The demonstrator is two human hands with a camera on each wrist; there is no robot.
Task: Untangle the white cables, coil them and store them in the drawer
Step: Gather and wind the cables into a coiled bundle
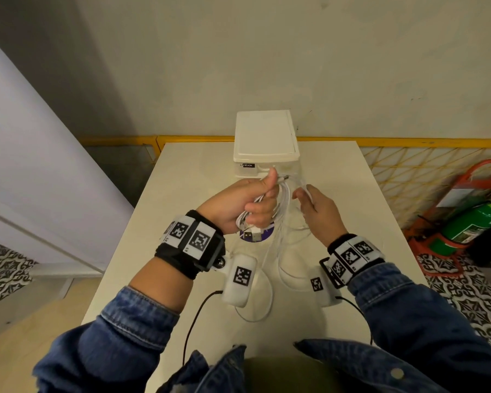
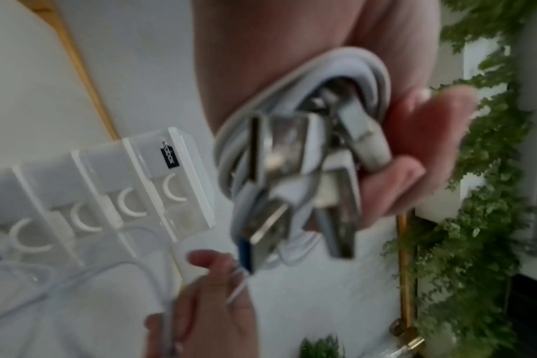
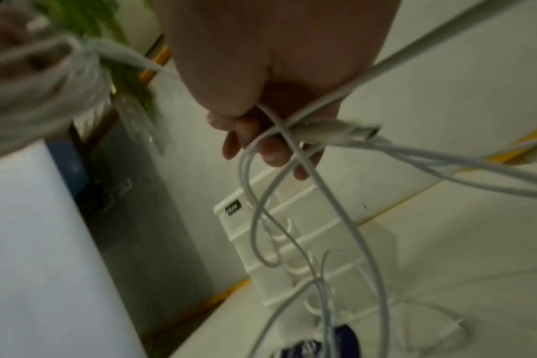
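Observation:
My left hand [image 1: 253, 202] grips a bundle of white cables [image 1: 284, 197] above the table; the left wrist view shows the coiled cables [image 2: 295, 150] and several USB plugs against the curled fingers [image 2: 414, 155]. My right hand [image 1: 309, 199] pinches a white cable strand just right of the bundle; in the right wrist view its fingers [image 3: 261, 138] hold the strand beside a plug [image 3: 337, 130]. Loose loops of cable [image 1: 264, 287] hang down onto the table. The white drawer unit [image 1: 265, 143] stands behind both hands, its drawers [image 2: 107, 198] looking closed.
The white table [image 1: 182, 194] stands against a grey wall. A round purple and white object [image 1: 255, 236] lies under the left hand. A green fire extinguisher [image 1: 471, 222] in a red stand sits on the floor at the right, beyond a yellow lattice fence [image 1: 408, 171].

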